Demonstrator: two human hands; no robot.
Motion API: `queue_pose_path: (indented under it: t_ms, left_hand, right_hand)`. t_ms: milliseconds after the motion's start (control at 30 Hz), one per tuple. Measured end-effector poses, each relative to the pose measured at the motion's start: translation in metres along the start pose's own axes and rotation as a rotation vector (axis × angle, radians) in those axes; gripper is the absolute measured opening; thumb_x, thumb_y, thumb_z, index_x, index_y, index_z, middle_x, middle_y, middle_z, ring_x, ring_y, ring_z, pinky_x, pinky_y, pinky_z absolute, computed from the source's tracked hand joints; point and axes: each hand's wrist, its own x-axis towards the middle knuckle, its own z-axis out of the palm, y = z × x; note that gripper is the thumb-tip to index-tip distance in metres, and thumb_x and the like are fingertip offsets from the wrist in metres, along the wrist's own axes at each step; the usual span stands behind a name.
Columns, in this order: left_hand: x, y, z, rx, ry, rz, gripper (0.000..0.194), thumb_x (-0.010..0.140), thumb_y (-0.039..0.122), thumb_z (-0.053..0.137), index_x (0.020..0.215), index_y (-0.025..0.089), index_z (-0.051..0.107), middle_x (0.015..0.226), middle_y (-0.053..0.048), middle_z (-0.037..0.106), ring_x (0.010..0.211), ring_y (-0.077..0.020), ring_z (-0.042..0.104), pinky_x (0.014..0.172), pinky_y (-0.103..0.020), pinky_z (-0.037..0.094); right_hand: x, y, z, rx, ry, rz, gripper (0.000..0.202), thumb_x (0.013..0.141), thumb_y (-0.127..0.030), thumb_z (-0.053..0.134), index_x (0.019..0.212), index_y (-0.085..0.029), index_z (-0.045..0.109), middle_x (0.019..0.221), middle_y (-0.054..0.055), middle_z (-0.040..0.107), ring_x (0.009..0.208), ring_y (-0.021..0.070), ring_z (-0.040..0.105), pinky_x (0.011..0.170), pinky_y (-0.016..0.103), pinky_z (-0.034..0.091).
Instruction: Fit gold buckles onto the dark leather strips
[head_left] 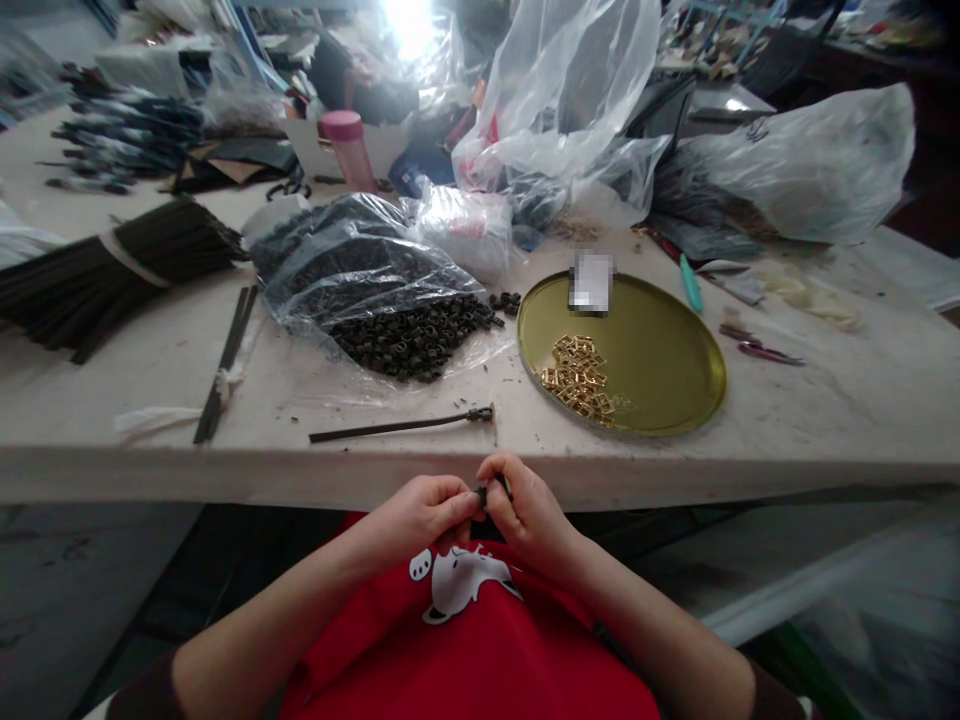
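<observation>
Just off the table's front edge, my left hand (441, 508) and my right hand (523, 503) meet with fingertips pinched together. Between them shows a small dark piece (481, 494), mostly covered by the fingers; it looks like the end of a dark strap or a small loop. Both hands are closed on it. Beyond them on the table lies a thin dark strap (397, 428) with a gold buckle (487, 412) at its right end. To the right, a round gold tray (660, 370) carries a heap of small gold buckles (577, 378).
A clear plastic bag (360, 255) spills small dark loops (412, 340). Leftward lie a tied bundle of dark straps (120, 260) and a few loose straps (227, 360). A turquoise-handled tool (690, 283) and small tweezers-like tool (769, 352) lie right. A pink-lidded jar (349, 150) stands behind.
</observation>
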Motion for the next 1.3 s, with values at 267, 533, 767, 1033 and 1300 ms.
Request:
queue_pose_path:
  t_ms: [267, 533, 767, 1033, 1300]
  left_hand:
    - [0.010, 0.003, -0.005, 0.329, -0.003, 0.078, 0.032, 0.084, 0.035, 0.039, 0.068, 0.015, 0.057, 0.055, 0.001, 0.054, 0.051, -0.0133, 0.048, 0.049, -0.022, 0.034]
    - [0.019, 0.019, -0.038, 0.711, 0.298, 0.293, 0.023, 0.085, 0.031, 0.043, 0.087, 0.019, 0.063, 0.086, -0.007, 0.065, 0.077, -0.0224, 0.058, 0.069, -0.029, 0.041]
    - [0.044, -0.015, -0.063, 0.992, 0.576, 0.402, 0.021, 0.082, 0.020, 0.050, 0.102, 0.019, 0.060, 0.099, -0.010, 0.060, 0.093, -0.0254, 0.053, 0.082, -0.037, 0.040]
    - [0.000, -0.018, -0.157, 1.026, 0.999, 0.176, 0.026, 0.089, 0.027, 0.035, 0.090, 0.019, 0.060, 0.093, -0.007, 0.061, 0.090, -0.0201, 0.054, 0.083, -0.030, 0.038]
    - [-0.061, -0.068, -0.281, 0.774, 1.333, -0.335, 0.015, 0.076, 0.023, 0.054, 0.066, 0.012, 0.056, 0.062, -0.004, 0.059, 0.060, -0.0183, 0.056, 0.058, -0.029, 0.040]
  right_hand:
    - [0.001, 0.007, 0.001, -0.039, -0.047, -0.015, 0.018, 0.089, -0.024, 0.030, 0.095, -0.019, 0.046, 0.067, 0.002, 0.057, 0.064, 0.0154, 0.054, 0.061, 0.027, 0.041]
    - [0.048, 0.005, -0.003, -0.247, 0.053, -0.157, 0.023, 0.089, -0.026, 0.031, 0.097, -0.018, 0.051, 0.083, 0.008, 0.062, 0.076, 0.0195, 0.057, 0.067, 0.031, 0.043]
    - [0.078, 0.046, -0.009, -0.629, 0.088, -0.254, 0.033, 0.081, -0.034, 0.051, 0.108, -0.017, 0.053, 0.105, 0.014, 0.059, 0.098, 0.0280, 0.053, 0.082, 0.044, 0.043]
    - [0.082, 0.090, 0.002, -0.741, 0.259, -0.337, 0.036, 0.081, -0.039, 0.047, 0.110, -0.018, 0.053, 0.110, 0.014, 0.058, 0.099, 0.0270, 0.057, 0.081, 0.041, 0.049]
    - [0.085, 0.093, 0.006, -0.742, 0.289, -0.324, 0.045, 0.078, -0.044, 0.050, 0.114, -0.017, 0.049, 0.113, 0.013, 0.058, 0.100, 0.0272, 0.057, 0.081, 0.041, 0.050]
